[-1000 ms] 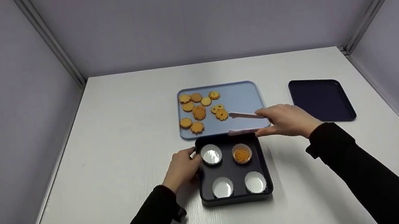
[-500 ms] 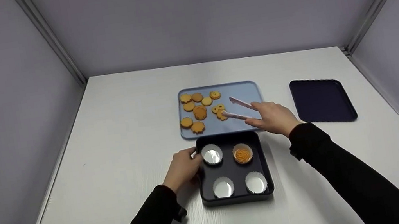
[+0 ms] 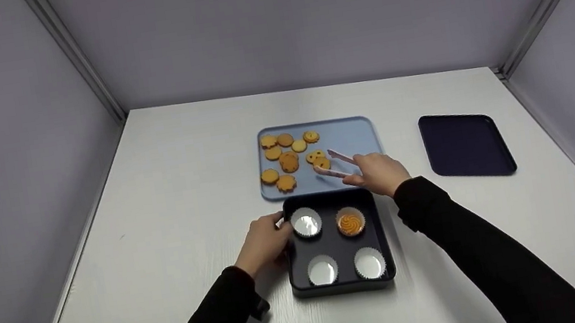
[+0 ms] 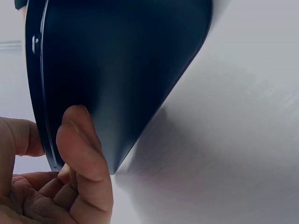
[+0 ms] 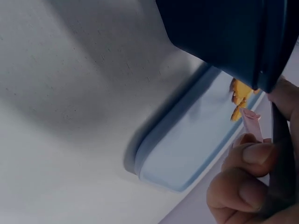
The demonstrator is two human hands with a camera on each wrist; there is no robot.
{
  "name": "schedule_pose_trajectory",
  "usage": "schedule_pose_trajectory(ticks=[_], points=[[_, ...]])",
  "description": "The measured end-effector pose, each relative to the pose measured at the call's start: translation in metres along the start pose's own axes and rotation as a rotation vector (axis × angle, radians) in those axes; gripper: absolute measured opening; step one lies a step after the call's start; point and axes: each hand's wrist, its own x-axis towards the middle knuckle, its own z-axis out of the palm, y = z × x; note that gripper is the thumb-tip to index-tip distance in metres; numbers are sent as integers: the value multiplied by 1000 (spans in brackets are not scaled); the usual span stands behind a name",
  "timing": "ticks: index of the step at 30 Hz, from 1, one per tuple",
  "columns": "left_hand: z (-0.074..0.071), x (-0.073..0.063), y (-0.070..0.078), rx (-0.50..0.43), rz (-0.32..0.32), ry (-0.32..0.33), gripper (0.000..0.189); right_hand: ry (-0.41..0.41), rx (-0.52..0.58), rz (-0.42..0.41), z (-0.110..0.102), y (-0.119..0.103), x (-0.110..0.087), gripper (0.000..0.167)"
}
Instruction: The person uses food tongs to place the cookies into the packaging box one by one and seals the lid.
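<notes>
My left hand (image 3: pixel 262 242) grips the left wall of a dark rectangular baking pan (image 3: pixel 337 245), near its far corner. In the left wrist view, fingertips (image 4: pixel 79 140) press the pan's outer side. My right hand (image 3: pixel 377 173) holds pink tongs (image 3: pixel 330 172) over the light blue tray (image 3: pixel 354 131). The tongs' arms are spread, with a scalloped cookie (image 3: pixel 322 162) between their tips; a holed cookie (image 3: pixel 313 156) lies right against it. Inside the pan, one white paper cup holds an orange swirl (image 3: pixel 351 224); three other cups (image 3: pixel 307 222) show bare shiny bottoms.
Several more round and flower-shaped cookies (image 3: pixel 289 162) lie on the tray's left half. The pan stands directly in front of the tray. To the right on the white table (image 3: pixel 183 188) is a dark purple tray (image 3: pixel 467 146). Grey panels (image 3: pixel 273 27) enclose the table's back and sides.
My right hand with the tongs has moved left and slightly forward from the tray's front right side, its tips now around the scalloped cookie. The left hand and pan have stayed put.
</notes>
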Motion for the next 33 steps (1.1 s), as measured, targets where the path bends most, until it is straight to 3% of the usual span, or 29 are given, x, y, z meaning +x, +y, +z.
schedule_pose_trajectory(ticks=[13, 23, 33], points=[[0, -1, 0, -13, -6, -12, 46, -36, -30, 27, 7, -2, 9, 53], [0, -1, 1, -17, -5, -12, 43, -18, -97, -27, 6, -8, 12, 39], [-1, -2, 2, -19, -6, -12, 44, 4, -79, -71, 7, 0, 8, 37]])
